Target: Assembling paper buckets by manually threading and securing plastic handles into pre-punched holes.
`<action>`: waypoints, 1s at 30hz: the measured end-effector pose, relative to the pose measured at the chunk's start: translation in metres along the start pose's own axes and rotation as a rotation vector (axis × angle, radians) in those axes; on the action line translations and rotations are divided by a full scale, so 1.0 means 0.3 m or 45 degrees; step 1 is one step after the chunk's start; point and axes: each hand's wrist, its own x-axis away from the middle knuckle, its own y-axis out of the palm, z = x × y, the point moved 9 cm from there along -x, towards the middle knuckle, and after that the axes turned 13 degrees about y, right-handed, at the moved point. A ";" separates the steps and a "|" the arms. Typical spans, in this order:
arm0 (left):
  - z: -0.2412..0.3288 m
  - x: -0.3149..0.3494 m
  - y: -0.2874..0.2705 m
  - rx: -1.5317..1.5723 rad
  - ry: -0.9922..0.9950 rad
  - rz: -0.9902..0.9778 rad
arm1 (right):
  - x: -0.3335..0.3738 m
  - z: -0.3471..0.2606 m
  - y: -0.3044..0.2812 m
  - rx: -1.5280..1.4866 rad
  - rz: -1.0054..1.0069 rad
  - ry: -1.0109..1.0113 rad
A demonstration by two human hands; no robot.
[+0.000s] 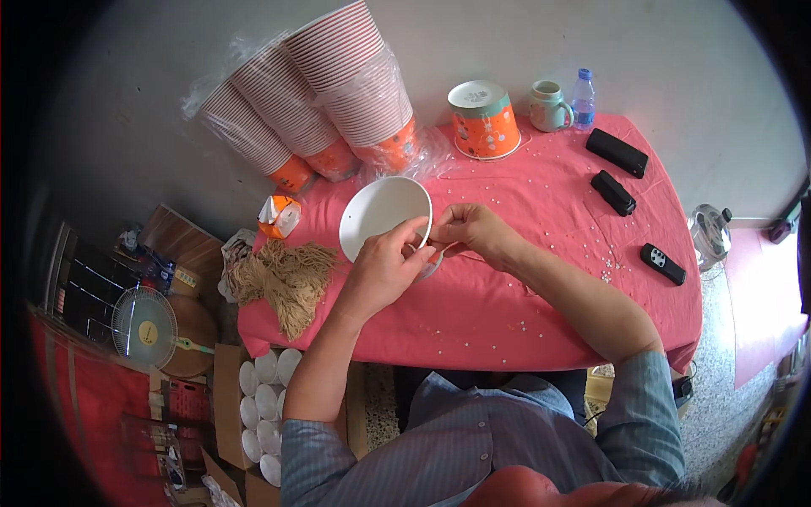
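A white-lined paper bucket (372,207) lies tilted on the pink cloth, its open mouth facing up toward me. My left hand (384,264) is closed on the near right part of its rim. Close beside that rim, my right hand (475,228) pinches what looks like a thin cord; the fingers partly hide it. Left of the bucket, a bundle of tan cords (291,287) hangs over the table's edge. Behind my hands an orange and green paper bucket (486,127) stands upside down.
Tall nested stacks of paper buckets (338,51) in plastic lean at the back left, near an orange-and-white packet (279,216). A mug (547,110), a bottle (583,100) and black devices (617,152) stand right. Small white bits dot the cloth (557,296). A carton (228,397) holds white cups below.
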 end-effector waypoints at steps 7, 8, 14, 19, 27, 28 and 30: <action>-0.030 -0.005 0.002 -0.184 -0.095 -0.193 | -0.015 0.029 0.008 -0.071 -0.088 0.077; -0.031 -0.009 0.006 -0.184 -0.092 -0.193 | -0.015 0.027 0.005 -0.069 -0.091 0.074; -0.068 -0.006 -0.021 -0.114 0.018 0.064 | 0.009 -0.052 -0.016 0.195 -0.035 0.012; -0.088 -0.015 -0.045 -0.066 0.012 0.106 | 0.031 -0.098 -0.008 0.331 -0.031 -0.062; -0.071 -0.031 -0.032 -0.257 -0.041 0.046 | 0.037 -0.119 -0.010 0.438 0.057 -0.152; -0.080 -0.031 -0.025 -0.258 -0.034 0.038 | 0.035 -0.116 -0.009 0.439 0.056 -0.153; -0.083 -0.032 -0.018 -0.258 -0.027 0.028 | 0.032 -0.110 -0.019 0.443 0.114 -0.151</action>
